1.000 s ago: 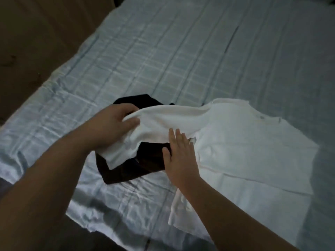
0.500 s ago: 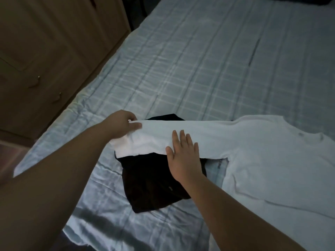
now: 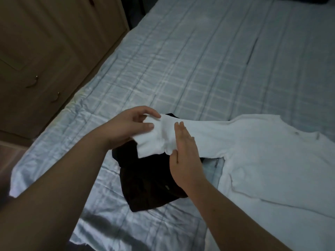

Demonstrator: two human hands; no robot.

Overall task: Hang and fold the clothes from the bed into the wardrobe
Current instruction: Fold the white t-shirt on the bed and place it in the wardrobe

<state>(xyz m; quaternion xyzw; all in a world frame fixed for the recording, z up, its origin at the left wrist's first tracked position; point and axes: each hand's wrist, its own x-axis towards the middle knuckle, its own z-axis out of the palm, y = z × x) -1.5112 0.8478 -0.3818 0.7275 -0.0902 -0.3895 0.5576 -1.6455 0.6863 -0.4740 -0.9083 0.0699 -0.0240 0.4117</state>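
Cotton-soft, the white shirt (image 3: 262, 160) looked limp; left hand (image 3: 125, 127) pinched its sleeve end, right hand (image 3: 184, 154) pressed flat.

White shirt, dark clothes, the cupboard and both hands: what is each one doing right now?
White shirt: spread flat, sleeve lifted.
Dark clothes: bunched under the sleeve.
Cupboard: doors closed.
Left hand: pinching the sleeve end.
Right hand: flat, fingers straight, on the sleeve.
Bed: covered, wrinkled.
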